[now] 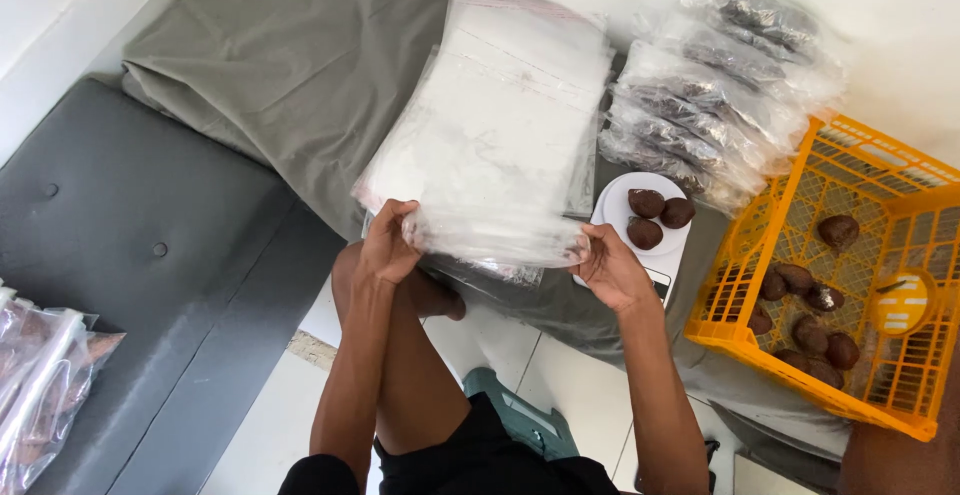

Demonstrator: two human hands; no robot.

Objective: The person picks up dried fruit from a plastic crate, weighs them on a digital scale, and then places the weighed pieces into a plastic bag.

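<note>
The left hand (388, 245) pinches the near left corner of a stack of clear bags (495, 125), and the right hand (608, 267) grips the near right corner, so the stack's near edge runs between them. The stack's long axis runs straight away from the person, over the grey cloth (290, 65). Both hands are equally close to it. Just right of the right hand sits a white scale (612, 205) with three brown fruits (655, 217); further right are filled bags (715, 75) and an orange crate (770, 245).
</note>
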